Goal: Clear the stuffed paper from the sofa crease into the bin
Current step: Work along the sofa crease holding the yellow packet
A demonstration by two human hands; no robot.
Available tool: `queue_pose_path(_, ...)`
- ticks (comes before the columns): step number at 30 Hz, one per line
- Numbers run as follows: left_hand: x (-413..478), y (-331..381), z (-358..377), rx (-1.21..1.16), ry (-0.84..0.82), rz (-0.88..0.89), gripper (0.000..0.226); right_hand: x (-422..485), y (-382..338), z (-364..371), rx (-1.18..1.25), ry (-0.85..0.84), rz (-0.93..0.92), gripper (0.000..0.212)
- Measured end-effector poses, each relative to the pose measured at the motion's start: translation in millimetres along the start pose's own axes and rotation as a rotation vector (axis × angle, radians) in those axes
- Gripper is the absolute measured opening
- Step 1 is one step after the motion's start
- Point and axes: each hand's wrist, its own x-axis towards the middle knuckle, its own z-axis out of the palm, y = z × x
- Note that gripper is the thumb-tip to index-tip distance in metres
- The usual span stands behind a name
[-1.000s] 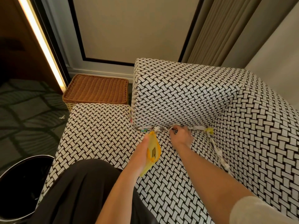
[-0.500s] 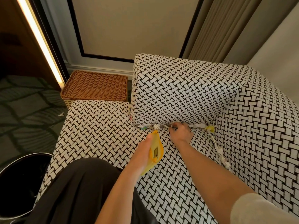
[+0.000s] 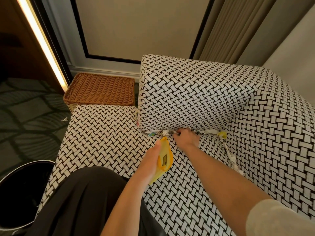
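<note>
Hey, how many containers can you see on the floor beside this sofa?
2: a brown woven wicker basket by the wall beyond the seat's far end, and a round black bin at the lower left. More may be hidden.

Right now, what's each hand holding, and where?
Left hand grips a yellow packet along its long edge; right hand seems to pinch the stuffed paper mid-strip.

Two hands (image 3: 150,160) (image 3: 186,139), one sofa (image 3: 102,133), one bin (image 3: 10,178), one basket (image 3: 100,89), one packet (image 3: 164,159), many paper scraps (image 3: 209,132).
</note>
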Motion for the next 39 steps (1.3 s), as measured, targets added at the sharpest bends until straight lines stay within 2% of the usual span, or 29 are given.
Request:
queue_pose_path(2, 0.4, 0.5, -1.4, 0.01, 0.009, -0.002, 0.071, 2.1, 0.2, -1.7, -0.042, -0.059, -0.018, 0.046)
queue_pose_path(4, -2.5, 1.9, -1.6, 0.01, 0.022, 0.012, 0.047, 4.8, 1.2, -4.6, -0.072, -0.122, -0.037, 0.047)
queue_pose_path(6, -5.9, 2.8, -1.2, 0.003, 0.029, 0.009, 0.041, 6.6, 3.0, -6.9, -0.073, -0.166, -0.057, 0.047)
queue_pose_path(9, -8.8, 1.2, -2.1, 0.014, 0.036, 0.037, 0.048, 3.7, 7.9, -5.9, -0.019, -0.144, -0.113, 0.042)
queue_pose_path(16, -10.0, 1.3, -1.5, 0.029, 0.019, 0.028, 0.051, -11.1, 26.9, 2.5, 0.298, 0.081, -0.237, 0.026)
queue_pose_path(22, -3.3, -0.1, -2.6, 0.039, 0.014, -0.026, 0.089, -35.8, 30.2, 16.6, 0.457, 0.28, -0.152, 0.029)
queue_pose_path(25, -4.2, 1.2, -1.2, 0.033, 0.042, -0.046, 0.081, -47.6, 32.3, 15.8, 0.576, 0.319, -0.103, 0.025)
queue_pose_path(30, -11.6, 3.4, 3.4, 0.076, 0.077, -0.028, 0.053, -76.9, 34.5, 14.8, 0.714, 0.226, 0.01, 0.015)
queue_pose_path(37, -16.9, -1.2, 9.0, 0.245, 0.115, -0.042, 0.089, -129.3, 7.1, -23.7, 1.3, 0.006, 0.119, 0.006)
queue_pose_path(39, -18.8, -1.8, 9.8, 0.263, 0.095, -0.033, 0.089, -142.6, -1.4, -38.9, 1.404, -0.014, 0.092, 0.006)
